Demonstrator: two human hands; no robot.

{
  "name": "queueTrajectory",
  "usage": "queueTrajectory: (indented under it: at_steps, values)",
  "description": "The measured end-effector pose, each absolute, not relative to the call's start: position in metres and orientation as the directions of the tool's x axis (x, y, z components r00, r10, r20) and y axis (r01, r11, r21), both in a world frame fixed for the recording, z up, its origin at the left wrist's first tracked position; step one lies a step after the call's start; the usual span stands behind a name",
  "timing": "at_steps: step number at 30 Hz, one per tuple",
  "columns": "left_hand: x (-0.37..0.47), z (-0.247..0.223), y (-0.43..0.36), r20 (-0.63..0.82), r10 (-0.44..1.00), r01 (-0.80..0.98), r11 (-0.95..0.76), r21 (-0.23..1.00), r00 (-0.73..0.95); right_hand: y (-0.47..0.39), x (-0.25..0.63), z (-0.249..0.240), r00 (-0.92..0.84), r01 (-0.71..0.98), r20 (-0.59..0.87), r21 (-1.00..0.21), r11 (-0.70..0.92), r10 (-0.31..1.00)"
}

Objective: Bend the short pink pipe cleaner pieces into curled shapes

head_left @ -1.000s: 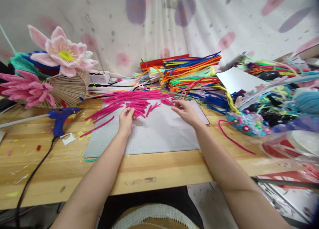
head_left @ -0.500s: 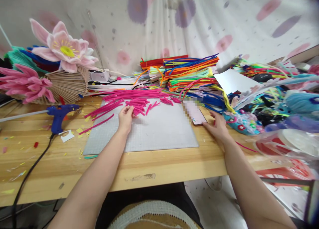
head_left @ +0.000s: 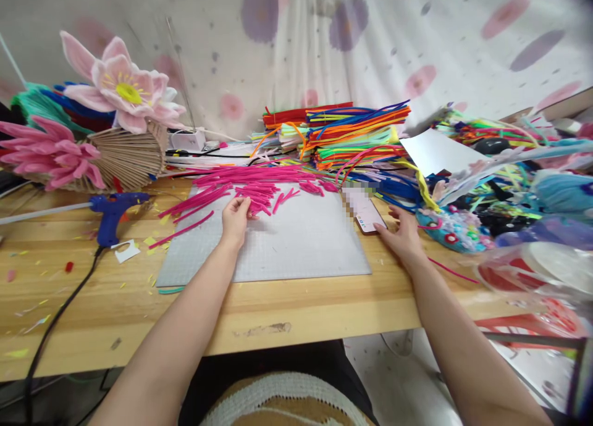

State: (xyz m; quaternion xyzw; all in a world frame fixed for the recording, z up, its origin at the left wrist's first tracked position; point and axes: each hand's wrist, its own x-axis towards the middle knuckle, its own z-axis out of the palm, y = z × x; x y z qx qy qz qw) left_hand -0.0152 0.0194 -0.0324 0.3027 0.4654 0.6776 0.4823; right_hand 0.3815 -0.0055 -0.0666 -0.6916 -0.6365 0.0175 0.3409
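My left hand [head_left: 235,221] is closed in a pinch at the left end of a heap of short pink pipe cleaners [head_left: 257,194]. Pink shows at its fingertips, but how many pieces they grip is hidden. Longer pink pipe cleaners [head_left: 213,197] lie to the left and behind, partly on the grey cutting mat [head_left: 296,247]. On the right, my right hand [head_left: 404,238] rests with fingers apart, its thumb at the near right corner of a phone [head_left: 370,216]. The phone lies face up at the mat's right edge, its screen lit and partly blurred out.
A blue glue gun [head_left: 113,219] with a black cord stands at left, below fluffy pink flowers [head_left: 125,92]. Bundles of coloured pipe cleaners [head_left: 356,133] are stacked at the back. A decorated blue piece [head_left: 456,228] and a plastic-wrapped tub [head_left: 532,268] crowd the right.
The whole view has shifted slightly to the right. My right thumb has edged closer onto the phone's corner; my left hand keeps its pinch at the pink heap.
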Motion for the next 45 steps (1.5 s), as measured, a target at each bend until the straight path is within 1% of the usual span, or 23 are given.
queueTrajectory:
  at_steps: [3,8,15,19,21,23,25,26,27,29,30,31,33,35,38,40,45]
  values:
    - [-0.016,-0.034,0.019,-0.034,0.937,-0.364,-0.102,0.926,-0.349,-0.005,0.369,-0.064,0.184,0.872,0.418,-0.487,0.049,0.89]
    - [-0.015,-0.036,0.019,-0.005,0.938,-0.313,-0.11,0.943,-0.346,-0.005,0.342,-0.057,0.088,0.923,0.399,-0.378,0.076,0.913]
    - [-0.013,-0.035,0.015,0.032,0.946,-0.265,-0.123,0.956,-0.324,-0.004,0.339,-0.054,0.181,0.923,0.407,-0.386,-0.011,0.896]
    - [-0.014,-0.037,0.013,0.065,0.953,-0.212,-0.132,0.968,-0.297,-0.005,0.342,-0.049,0.203,0.933,0.421,-0.356,-0.044,0.884]
    - [-0.013,-0.037,0.013,0.088,0.953,-0.176,-0.144,0.974,-0.29,-0.003,0.336,-0.042,0.183,0.944,0.454,-0.329,-0.027,0.872]
    - [-0.013,-0.038,0.014,0.107,0.952,-0.143,-0.153,0.978,-0.287,0.001,0.32,-0.033,0.113,0.944,0.493,-0.325,0.062,0.863]
    - [-0.013,-0.039,0.014,0.118,0.953,-0.117,-0.155,0.981,-0.278,0.008,0.292,-0.025,-0.011,0.893,0.479,-0.39,0.224,0.878]
    - [-0.013,-0.04,0.014,0.123,0.955,-0.104,-0.155,0.982,-0.27,0.013,0.274,-0.022,-0.081,0.84,0.444,-0.452,0.301,0.892]
    - [-0.013,-0.041,0.014,0.128,0.957,-0.088,-0.156,0.984,-0.262,0.017,0.254,-0.021,-0.164,0.769,0.376,-0.531,0.357,0.912]
    - [-0.014,-0.043,0.015,0.144,0.959,-0.05,-0.161,0.986,-0.245,0.027,0.215,-0.022,-0.348,0.61,0.206,-0.691,0.388,0.915]
    - [-0.015,-0.045,0.015,0.155,0.958,-0.029,-0.166,0.986,-0.24,0.031,0.197,-0.024,-0.43,0.542,0.158,-0.742,0.394,0.889]
    - [-0.015,-0.046,0.015,0.164,0.958,-0.009,-0.171,0.985,-0.237,0.035,0.182,-0.027,-0.483,0.492,0.139,-0.774,0.399,0.865]
    - [-0.015,-0.046,0.016,0.168,0.956,0.004,-0.172,0.985,-0.24,0.04,0.16,-0.033,-0.541,0.417,0.134,-0.815,0.402,0.83]
    - [-0.015,-0.043,0.016,0.133,0.962,-0.031,-0.144,0.989,-0.238,0.04,0.151,-0.036,-0.566,0.37,0.134,-0.84,0.396,0.814]
    - [-0.015,-0.037,0.016,0.027,0.982,-0.117,-0.05,0.992,-0.189,0.037,0.152,-0.038,-0.54,0.347,0.174,-0.845,0.407,0.824]
    - [-0.015,-0.034,0.016,-0.013,0.989,-0.133,-0.006,0.991,-0.145,0.034,0.155,-0.039,-0.513,0.35,0.197,-0.841,0.412,0.836]
    - [-0.013,-0.04,0.016,0.03,0.992,-0.025,-0.033,0.999,-0.119,0.031,0.153,-0.042,-0.465,0.387,0.23,-0.816,0.43,0.855]
